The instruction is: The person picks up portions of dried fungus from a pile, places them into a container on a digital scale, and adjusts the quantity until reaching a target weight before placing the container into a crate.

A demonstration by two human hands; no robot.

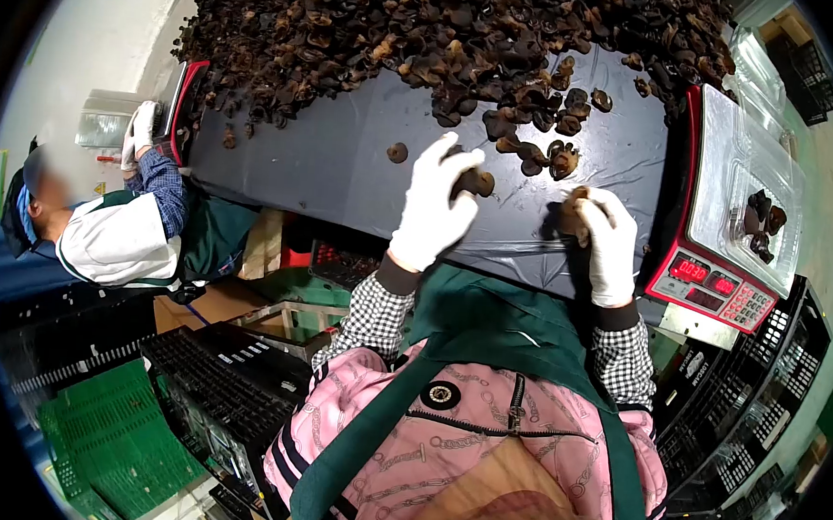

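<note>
My left hand (433,206), in a white glove, is closed around a dark brown wood ear mushroom (479,182) that shows between thumb and fingers. In a pinch, my white-gloved right hand (610,241) holds another brown wood ear mushroom (572,212) above the table's near edge. Several loose mushrooms (534,157) lie just beyond both hands, and a single small piece (397,152) sits left of my left hand. To the right, a clear plastic box (789,192) with a few mushrooms (762,224) rests on a red digital scale (668,275) with lit digits.
A large heap of mushrooms (430,32) covers the far part of the dark-sheeted table (326,173). At the left, a co-worker (118,232) has a gloved hand beside another red scale (190,103). Black crates (772,377) stand right; a green crate (125,433) lies lower left.
</note>
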